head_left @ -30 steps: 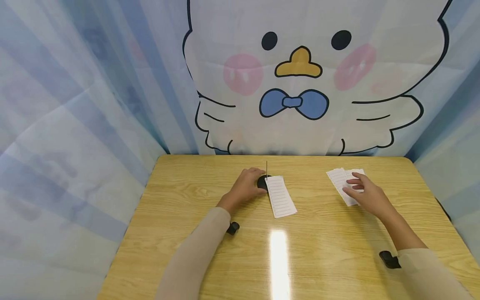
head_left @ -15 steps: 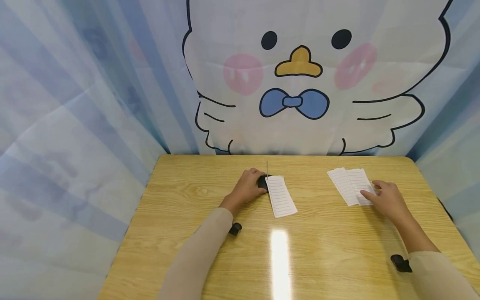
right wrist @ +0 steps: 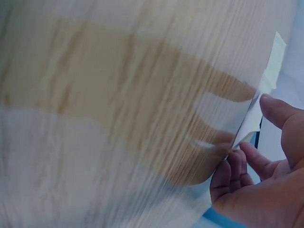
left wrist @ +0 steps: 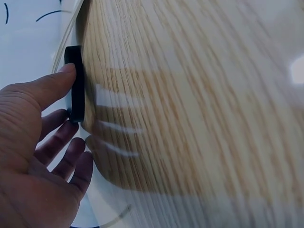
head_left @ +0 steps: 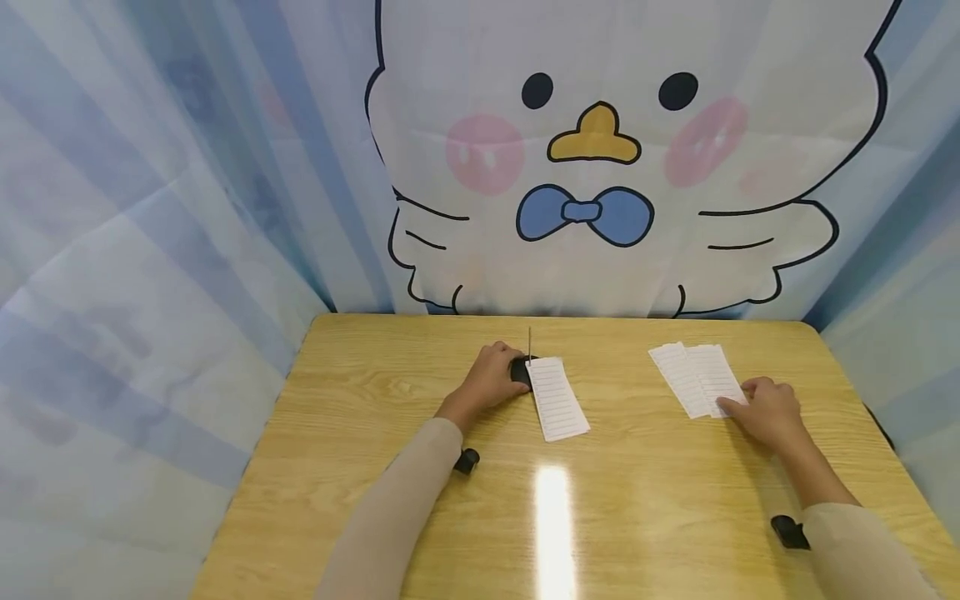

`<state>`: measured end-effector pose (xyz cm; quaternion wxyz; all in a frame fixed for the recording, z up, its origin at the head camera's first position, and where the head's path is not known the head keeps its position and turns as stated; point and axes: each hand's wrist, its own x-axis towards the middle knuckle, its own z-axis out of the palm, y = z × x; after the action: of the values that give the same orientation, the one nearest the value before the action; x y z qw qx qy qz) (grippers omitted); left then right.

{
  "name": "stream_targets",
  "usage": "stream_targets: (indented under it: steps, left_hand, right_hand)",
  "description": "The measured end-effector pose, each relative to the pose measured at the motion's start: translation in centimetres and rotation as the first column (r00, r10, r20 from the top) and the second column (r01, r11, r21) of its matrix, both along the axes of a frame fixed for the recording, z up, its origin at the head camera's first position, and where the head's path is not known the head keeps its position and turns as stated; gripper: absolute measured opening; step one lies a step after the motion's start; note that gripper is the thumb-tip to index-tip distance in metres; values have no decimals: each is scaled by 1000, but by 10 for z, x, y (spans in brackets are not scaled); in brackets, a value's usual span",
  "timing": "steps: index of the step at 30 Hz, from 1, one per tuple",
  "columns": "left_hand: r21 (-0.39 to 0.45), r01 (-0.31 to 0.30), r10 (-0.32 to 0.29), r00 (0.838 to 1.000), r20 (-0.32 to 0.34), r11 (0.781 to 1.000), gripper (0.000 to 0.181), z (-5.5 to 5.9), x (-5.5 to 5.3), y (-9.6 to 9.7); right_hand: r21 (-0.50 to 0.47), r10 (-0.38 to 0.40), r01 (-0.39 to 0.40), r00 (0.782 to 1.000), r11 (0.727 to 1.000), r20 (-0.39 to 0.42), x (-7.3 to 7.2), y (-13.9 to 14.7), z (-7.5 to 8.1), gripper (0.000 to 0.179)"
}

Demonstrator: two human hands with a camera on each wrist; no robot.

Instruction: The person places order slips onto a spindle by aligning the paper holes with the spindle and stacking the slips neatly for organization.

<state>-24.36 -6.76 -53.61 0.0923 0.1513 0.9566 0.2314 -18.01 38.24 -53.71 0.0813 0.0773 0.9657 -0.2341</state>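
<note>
My left hand (head_left: 487, 379) grips the round black base of a receipt spike (head_left: 520, 372), its thin metal pin upright. In the left wrist view, thumb and fingers hold the edge of the black base (left wrist: 76, 90). A lined white paper slip (head_left: 558, 400) hangs at the pin and slants toward me. To the right lie two overlapping lined paper slips (head_left: 681, 375). The right one (head_left: 712, 379) has its near corner between the thumb and fingers of my right hand (head_left: 768, 412). In the right wrist view that slip (right wrist: 251, 121) bends up slightly at the fingertips.
The wooden table (head_left: 420, 500) carries a bright light reflection in its near middle. Behind it hangs a curtain (head_left: 592, 275) with a cartoon bird. Black wrist cameras (head_left: 790, 532) sit at both cuffs.
My right hand has moved from over the slips to the right, then down onto the near corner of the right slip. My left hand stays at the spike's base. The head view has tilted slightly.
</note>
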Motion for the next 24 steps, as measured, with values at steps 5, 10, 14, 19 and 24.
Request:
stream_targets:
  steps: [5, 10, 14, 19, 24]
  left_hand:
    - [21, -1, 1, 1000, 3, 1000, 61, 1, 1, 0]
    - [45, -13, 12, 1000, 25, 999, 61, -3, 2, 1]
    - [60, -19, 18, 999, 27, 998, 60, -6, 5, -1]
    - [73, -10, 9, 1000, 13, 997, 60, -4, 7, 0]
    - [77, -7, 7, 1000, 3, 997, 59, -2, 5, 0]
  right_hand:
    - [5, -36, 36, 999, 999, -14, 3, -6, 0, 70]
    - [-4, -63, 63, 998, 998, -14, 6, -8, 3, 67]
    - [5, -65, 65, 998, 998, -1, 6, -8, 3, 65]
    - [18, -65, 65, 998, 998, 16, 5, -7, 3, 61]
    - [19, -26, 26, 1000, 999, 1, 3, -6, 6, 56]
